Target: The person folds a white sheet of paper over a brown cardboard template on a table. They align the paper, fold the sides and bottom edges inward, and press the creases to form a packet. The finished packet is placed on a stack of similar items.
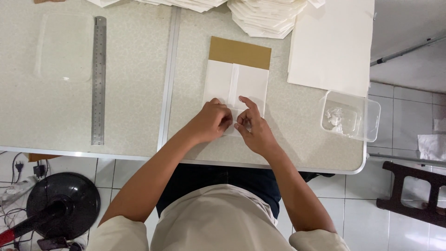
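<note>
Hands (pixel 232 123) pinching white paper (pixel 237 86)

1. Bare hands at work: two, a left hand (pixel 210 122) and a right hand (pixel 254 128), both resting on the folded paper.
2. Flat brown cardboard sheet wrapped in folded white paper (pixel 237 76): one.
3. Long steel ruler (pixel 98 79): one.
4. Clear plastic lid, rectangular with rounded corners (pixel 64 46): one.
5. Clear plastic tub holding white scraps (pixel 350 116): one.
6. Stack of large plain white paper sheets (pixel 331 44): one stack; sheets could not be counted.
7. Heaps of folded white paper pieces (pixel 267 16) along the far edge: at least two; pieces could not be counted.
8. Black round fan base (pixel 65 202) on the floor: one.
9. Dark wooden stool (pixel 413 193): one, partly seen.
</note>
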